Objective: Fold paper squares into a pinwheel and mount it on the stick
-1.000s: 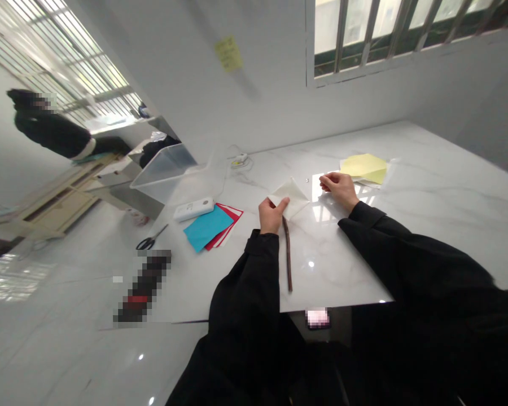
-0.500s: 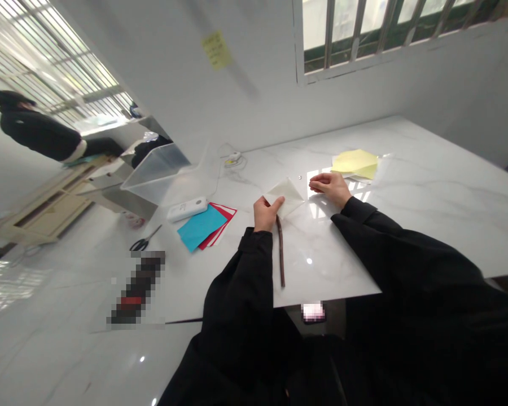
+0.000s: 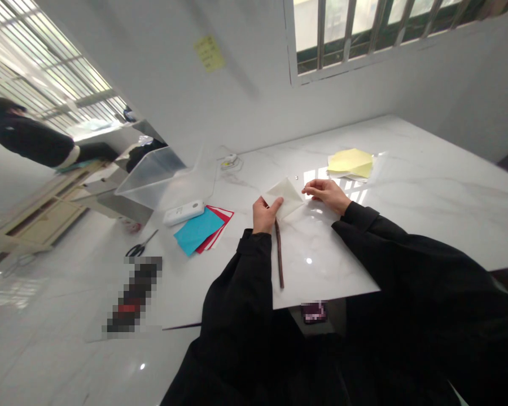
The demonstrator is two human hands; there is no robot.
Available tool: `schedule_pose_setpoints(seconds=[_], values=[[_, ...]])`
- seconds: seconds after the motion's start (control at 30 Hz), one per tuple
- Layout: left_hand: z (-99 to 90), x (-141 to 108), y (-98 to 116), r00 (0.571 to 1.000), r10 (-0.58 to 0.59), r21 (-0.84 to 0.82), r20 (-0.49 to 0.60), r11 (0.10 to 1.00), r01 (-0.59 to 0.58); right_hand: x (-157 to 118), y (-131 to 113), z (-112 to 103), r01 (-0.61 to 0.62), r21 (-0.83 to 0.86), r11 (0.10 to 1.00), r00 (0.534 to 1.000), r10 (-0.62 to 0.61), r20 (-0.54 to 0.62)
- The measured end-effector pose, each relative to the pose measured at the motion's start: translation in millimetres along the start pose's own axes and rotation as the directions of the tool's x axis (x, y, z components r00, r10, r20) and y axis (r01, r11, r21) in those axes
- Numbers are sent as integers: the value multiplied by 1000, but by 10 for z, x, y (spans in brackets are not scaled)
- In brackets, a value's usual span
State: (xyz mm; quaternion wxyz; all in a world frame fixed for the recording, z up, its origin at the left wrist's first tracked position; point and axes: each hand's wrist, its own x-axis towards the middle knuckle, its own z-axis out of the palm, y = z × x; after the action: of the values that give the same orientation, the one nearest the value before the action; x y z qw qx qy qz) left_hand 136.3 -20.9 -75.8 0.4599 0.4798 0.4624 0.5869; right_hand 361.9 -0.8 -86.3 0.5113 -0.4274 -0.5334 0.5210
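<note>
just a folded white paper (image 3: 284, 197)

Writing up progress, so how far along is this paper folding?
Partway, it seems. Done: one pale sheet is folded into a rough triangle. In hand: the left hand pinches it, with the right hand close beside it. Left: the yellow paper and the blue paper lie flat in their piles, apparently unfolded.
</note>
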Motion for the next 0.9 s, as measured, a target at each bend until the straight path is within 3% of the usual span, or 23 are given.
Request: schedule_pose_setpoints(seconds=[0.27,0.57,0.9], values=[[38,-15,-14,997,-9,24,78,1000,7,29,29,-29,18,-39,999,999,-17,38],[33,-31,3,997,-3,-2,80,1000,3,16,111,41,122,-91,988,989,-128,-71],[43,-2,-42,995,-10,9,101,1000,9,30,74,0,109,-49,993,993,-111,-37]])
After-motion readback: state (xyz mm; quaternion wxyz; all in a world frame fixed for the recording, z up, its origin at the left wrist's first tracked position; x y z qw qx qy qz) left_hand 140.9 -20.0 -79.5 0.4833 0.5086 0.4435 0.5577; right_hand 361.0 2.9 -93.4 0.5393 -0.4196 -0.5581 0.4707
